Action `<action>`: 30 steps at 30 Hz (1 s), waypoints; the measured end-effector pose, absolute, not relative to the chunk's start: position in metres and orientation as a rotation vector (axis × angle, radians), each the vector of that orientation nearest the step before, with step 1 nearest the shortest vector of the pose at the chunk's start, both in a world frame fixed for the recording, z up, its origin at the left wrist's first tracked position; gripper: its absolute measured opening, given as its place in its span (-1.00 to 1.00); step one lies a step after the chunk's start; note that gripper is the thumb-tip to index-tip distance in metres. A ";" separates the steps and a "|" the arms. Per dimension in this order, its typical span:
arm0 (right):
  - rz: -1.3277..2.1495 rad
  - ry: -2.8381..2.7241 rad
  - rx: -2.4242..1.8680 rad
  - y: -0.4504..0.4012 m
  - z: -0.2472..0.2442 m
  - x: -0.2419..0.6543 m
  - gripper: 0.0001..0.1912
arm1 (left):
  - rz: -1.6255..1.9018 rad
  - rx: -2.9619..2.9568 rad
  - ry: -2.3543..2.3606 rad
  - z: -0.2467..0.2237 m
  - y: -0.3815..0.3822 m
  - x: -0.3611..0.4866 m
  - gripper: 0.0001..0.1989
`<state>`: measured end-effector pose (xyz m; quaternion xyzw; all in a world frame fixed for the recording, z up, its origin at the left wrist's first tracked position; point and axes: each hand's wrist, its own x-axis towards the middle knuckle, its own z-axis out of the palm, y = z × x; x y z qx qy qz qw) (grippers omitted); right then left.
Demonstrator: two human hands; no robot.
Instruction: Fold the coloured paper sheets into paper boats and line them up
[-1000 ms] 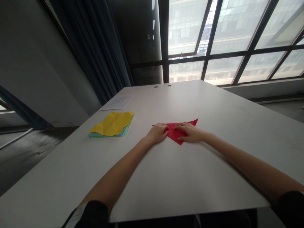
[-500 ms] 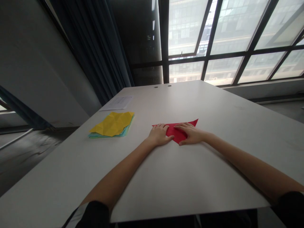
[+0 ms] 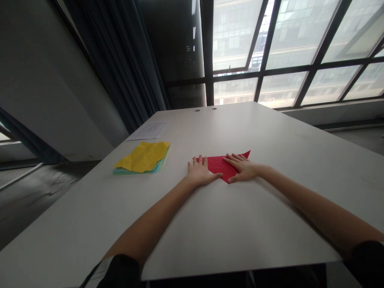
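Observation:
A red sheet of paper [image 3: 218,163], folded into a triangle, lies on the white table with one corner pointing toward me. On its left part rests my left hand [image 3: 199,173], flat and open, fingers spread and thumb reaching in along the near edge. My right hand [image 3: 243,168] lies flat on the right part, fingers apart, its thumb by the near corner. The far right tip of the paper sticks out beyond my right fingers and lifts a little. Parts of the paper are hidden under both hands.
Left of my hands is a stack of coloured paper, a creased yellow sheet [image 3: 144,156] above blue-green sheets [image 3: 156,168]. A printed white page [image 3: 148,130] lies farther back. The white table [image 3: 237,228] stretches toward the windows [image 3: 237,36], with a dark curtain [image 3: 120,52] at the left.
My hands have moved apart across the red paper, the left one outward to the left with its fingers spreading. More of the paper's middle shows between them.

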<state>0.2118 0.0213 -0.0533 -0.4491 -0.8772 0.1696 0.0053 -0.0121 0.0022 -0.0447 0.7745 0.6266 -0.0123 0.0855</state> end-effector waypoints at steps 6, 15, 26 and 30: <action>0.608 -2.749 -1.593 0.034 -0.053 0.238 0.13 | -0.018 2.272 1.898 -0.046 0.002 -0.015 0.10; 0.559 -2.679 -1.653 0.039 -0.043 0.251 0.10 | -0.040 2.272 1.864 -0.048 0.003 -0.019 0.10; 0.495 -2.683 -1.239 0.042 -0.031 0.239 -0.31 | -0.170 2.317 1.754 -0.048 0.012 -0.025 0.07; 0.489 -2.652 -1.098 0.040 -0.023 0.233 -0.50 | -0.246 2.299 1.645 -0.043 0.019 -0.035 0.04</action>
